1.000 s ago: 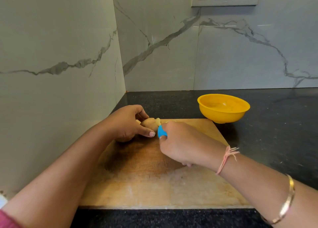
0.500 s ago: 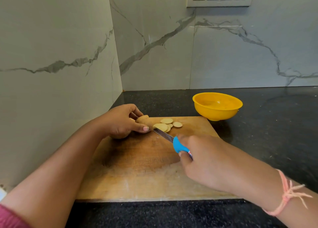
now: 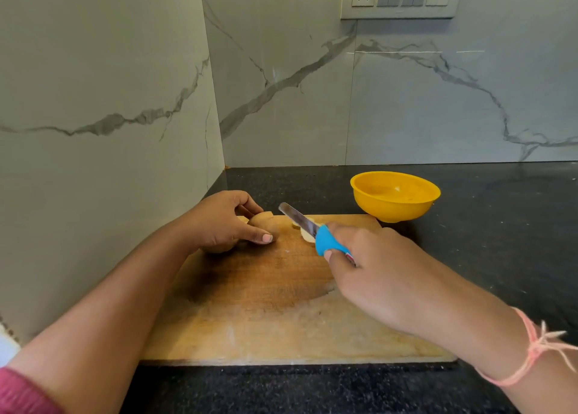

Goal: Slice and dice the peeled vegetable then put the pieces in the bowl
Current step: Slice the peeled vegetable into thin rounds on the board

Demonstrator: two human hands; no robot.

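One wooden cutting board (image 3: 266, 319) lies on the dark worktop (image 3: 500, 257), in the corner of two marble-patterned walls. One peeled vegetable (image 3: 264, 222) sits at the board's far left corner. The left hand (image 3: 225, 222) holds it there, thumb along the near side and fingers curled over the far side. The right hand (image 3: 375, 269) grips one knife (image 3: 301, 221) by its blue handle, the blade pointing away and to the left, apart from the vegetable. Pale cut slices (image 3: 307, 237) lie on the board under the blade; the knife and hand hide most of them, so I cannot count them. One yellow bowl (image 3: 395, 213) stands on the worktop just beyond the board's far right corner. One pink thread (image 3: 531, 354) circles the right wrist.
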